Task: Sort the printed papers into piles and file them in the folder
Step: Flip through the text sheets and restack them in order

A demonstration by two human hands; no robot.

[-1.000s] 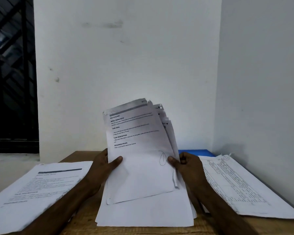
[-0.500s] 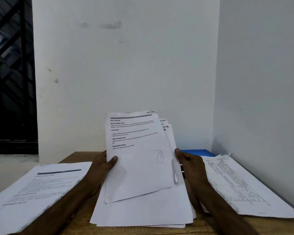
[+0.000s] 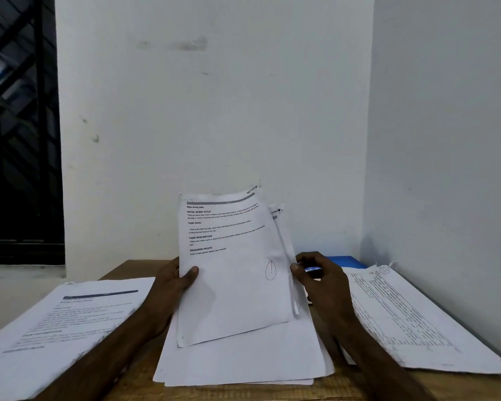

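I hold a sheaf of printed papers (image 3: pixel 232 285) upright over the middle of the wooden table (image 3: pixel 128 269). Its front page has headed text and a pen loop drawn low on the right. My left hand (image 3: pixel 171 287) grips the sheaf's left edge, thumb on the front page. My right hand (image 3: pixel 324 282) is at the right edge, thumb against the sheets and fingers curled behind them. Under the sheaf lies a stack of blank-faced sheets (image 3: pixel 243 360). A blue folder (image 3: pixel 344 261) shows behind my right hand, mostly hidden.
A pile of printed pages (image 3: pixel 70 319) lies on the left, overhanging the table's edge. Another pile with dense table print (image 3: pixel 402 322) lies on the right, by the side wall. White walls close off the table's back and right. A dark window grille is far left.
The sheaf has straightened and its fanned back pages have closed up. My right hand slid from the front page's lower corner to the right edge. My left hand kept its grip.
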